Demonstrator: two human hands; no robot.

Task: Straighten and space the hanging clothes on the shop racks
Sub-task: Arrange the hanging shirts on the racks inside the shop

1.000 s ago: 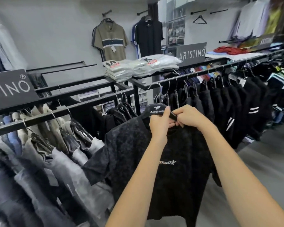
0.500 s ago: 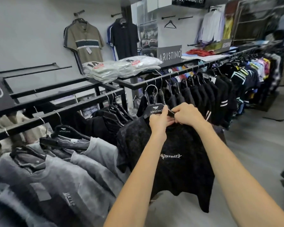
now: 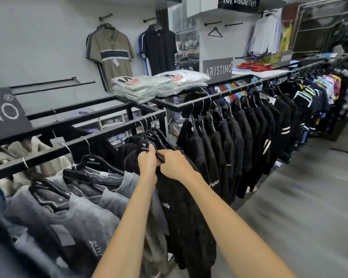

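Note:
A black mottled T-shirt (image 3: 181,223) with a small white chest logo hangs on a black Aristino hanger (image 3: 146,147) at the right end of the near black rail (image 3: 48,155). My left hand (image 3: 148,162) grips the hanger just below its neck. My right hand (image 3: 174,165) holds the hanger's right arm and the shirt's shoulder. Grey T-shirts (image 3: 68,213) hang tilted on the same rail to the left. A second rail (image 3: 225,92) to the right carries a tight row of black shirts (image 3: 239,149), then striped and coloured ones.
Folded bagged shirts (image 3: 159,83) lie on the rack top beside an Aristino sign (image 3: 217,69). Two polo shirts (image 3: 111,51) hang on the grey wall. Grey floor (image 3: 301,197) runs along the right of the racks.
The black shirt on its hanger has swung from facing me to edge-on at the rail's end, both hands still on it. My view has turned right, showing more of the far rail.

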